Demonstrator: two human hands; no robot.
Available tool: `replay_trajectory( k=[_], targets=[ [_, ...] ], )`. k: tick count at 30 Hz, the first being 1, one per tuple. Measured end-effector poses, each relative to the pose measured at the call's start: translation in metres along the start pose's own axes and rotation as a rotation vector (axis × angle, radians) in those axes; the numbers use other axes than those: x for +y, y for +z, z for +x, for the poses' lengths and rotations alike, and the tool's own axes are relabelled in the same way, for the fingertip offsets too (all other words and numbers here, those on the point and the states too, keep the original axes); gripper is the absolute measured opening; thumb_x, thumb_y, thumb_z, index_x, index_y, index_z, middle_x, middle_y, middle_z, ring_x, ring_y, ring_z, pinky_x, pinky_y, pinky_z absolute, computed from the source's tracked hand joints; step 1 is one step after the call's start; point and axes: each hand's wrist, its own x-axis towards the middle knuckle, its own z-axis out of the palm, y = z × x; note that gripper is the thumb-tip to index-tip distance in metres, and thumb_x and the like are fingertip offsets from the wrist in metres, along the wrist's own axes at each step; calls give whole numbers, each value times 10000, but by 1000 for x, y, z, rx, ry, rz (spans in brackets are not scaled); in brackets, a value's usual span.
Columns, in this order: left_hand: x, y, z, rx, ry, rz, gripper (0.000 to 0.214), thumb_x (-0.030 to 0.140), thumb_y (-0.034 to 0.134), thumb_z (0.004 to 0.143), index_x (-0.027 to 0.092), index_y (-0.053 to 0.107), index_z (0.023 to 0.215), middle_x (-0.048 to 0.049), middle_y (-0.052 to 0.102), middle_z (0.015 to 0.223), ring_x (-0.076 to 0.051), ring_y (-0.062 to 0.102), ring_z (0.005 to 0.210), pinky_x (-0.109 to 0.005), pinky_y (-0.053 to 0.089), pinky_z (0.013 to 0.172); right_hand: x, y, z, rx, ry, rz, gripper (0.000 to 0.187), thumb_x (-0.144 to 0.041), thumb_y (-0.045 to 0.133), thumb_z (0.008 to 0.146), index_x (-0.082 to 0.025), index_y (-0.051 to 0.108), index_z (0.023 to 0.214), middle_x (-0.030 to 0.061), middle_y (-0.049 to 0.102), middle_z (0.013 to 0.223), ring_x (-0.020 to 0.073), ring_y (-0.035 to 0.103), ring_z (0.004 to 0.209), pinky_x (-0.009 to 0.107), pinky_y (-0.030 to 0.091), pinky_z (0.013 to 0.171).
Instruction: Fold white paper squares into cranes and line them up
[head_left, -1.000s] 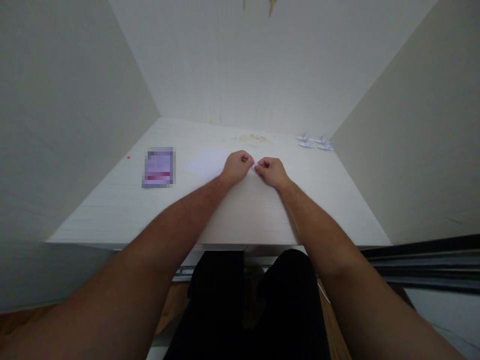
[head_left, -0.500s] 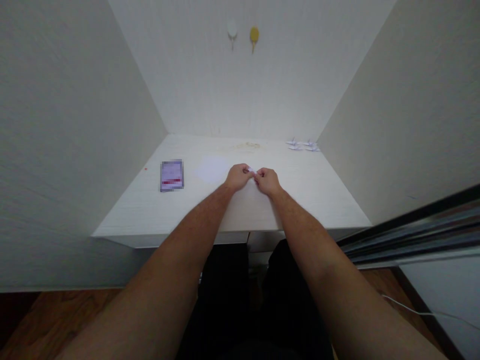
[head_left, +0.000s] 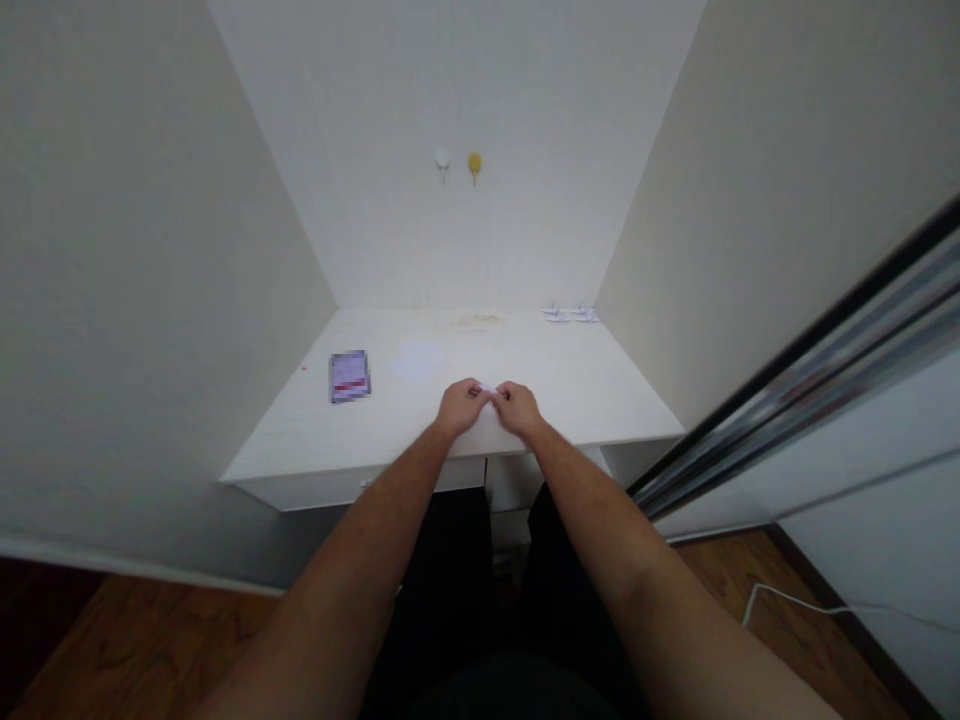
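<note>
Between my hands is a small pale piece of folded paper (head_left: 488, 388), mostly covered by the fingers. My left hand (head_left: 460, 406) pinches its left end, thumb and fingers pressed together. From the other side, my right hand (head_left: 519, 408) grips the right end in the same way. Both hands rest low over the white desk (head_left: 405, 425), close together near its front middle. Several folded white paper cranes (head_left: 571, 315) stand in two rows at the back right corner of the desk.
A dark-framed device with a blurred screen (head_left: 349, 377) lies on the left of the desk. Walls enclose the desk at back and sides. A white hook (head_left: 442, 158) and a yellow hook (head_left: 475, 163) are on the back wall. A white cable (head_left: 810, 604) runs across the floor at right.
The camera view has tilted up and shifted, so the desk and hooks appear lower. Both hands keep their pinch on the folded paper, with little visible change between them.
</note>
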Motion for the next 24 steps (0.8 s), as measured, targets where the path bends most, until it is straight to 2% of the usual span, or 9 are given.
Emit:
replay_trajectory(
  k=[5, 8, 14, 19, 24],
  targets=[
    [5, -1, -25, -1, -16, 26, 151, 337, 597, 767, 188, 610, 739, -31, 680, 775, -183, 598, 747, -286, 439, 697, -5, -2, -24, -15, 2, 2, 198, -336, 581, 904, -172, 664, 832, 38, 686, 805, 150, 553, 729, 256, 366, 672],
    [11, -5, -44, -18, 1, 45, 164, 337, 603, 768, 190, 589, 696, -19, 649, 716, -177, 578, 718, -284, 424, 678, -10, -6, -42, -28, -8, -2, 205, -339, 593, 901, -172, 650, 796, 29, 672, 789, 145, 540, 728, 247, 357, 664],
    [22, -9, -73, -47, 32, 47, 140, 306, 602, 774, 192, 579, 696, -10, 642, 705, -174, 582, 713, -284, 436, 679, -19, -13, -69, -33, -14, -8, 161, -257, 607, 877, -165, 632, 748, 16, 637, 726, 142, 522, 695, 246, 345, 634],
    [25, -7, -83, -44, 34, 46, 94, 266, 596, 777, 193, 568, 725, -4, 647, 732, -164, 598, 733, -267, 444, 686, -23, -14, -75, -36, -13, -14, 152, -230, 588, 876, -169, 621, 741, 15, 629, 727, 144, 519, 699, 250, 347, 641],
    [25, -7, -82, -24, 27, 84, 98, 204, 581, 768, 191, 533, 684, 8, 595, 680, -152, 547, 682, -264, 400, 651, -22, -14, -72, -59, -28, -13, 146, -220, 597, 870, -169, 616, 734, 16, 630, 727, 143, 524, 702, 249, 351, 644]
  ],
)
